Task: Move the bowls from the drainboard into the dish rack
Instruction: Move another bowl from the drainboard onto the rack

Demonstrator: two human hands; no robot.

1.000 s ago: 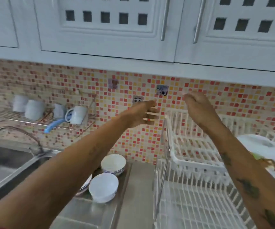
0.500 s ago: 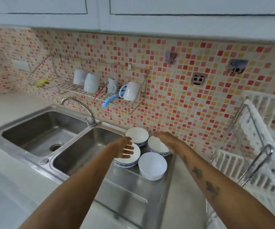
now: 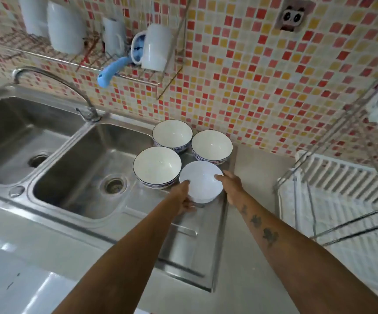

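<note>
Several bowls stand together on the steel drainboard (image 3: 183,241). The nearest is a plain white bowl (image 3: 201,184). My left hand (image 3: 184,198) grips its left side and my right hand (image 3: 231,186) grips its right side, thumbs on the rim. Behind it stand three blue-trimmed bowls: one at the left (image 3: 157,166), one at the back (image 3: 172,134) and one at the right (image 3: 212,146). The white dish rack (image 3: 333,177) with its wire frame stands to the right on the counter.
A double steel sink (image 3: 81,159) with a curved tap (image 3: 54,80) lies to the left. A wire wall shelf (image 3: 88,57) holds white cups and a blue-handled tool. The tiled wall rises right behind the bowls.
My view has dropped and closed in on the drainboard. Both hands have come down from the dish rack to the bowls and taken hold of the plain white bowl.
</note>
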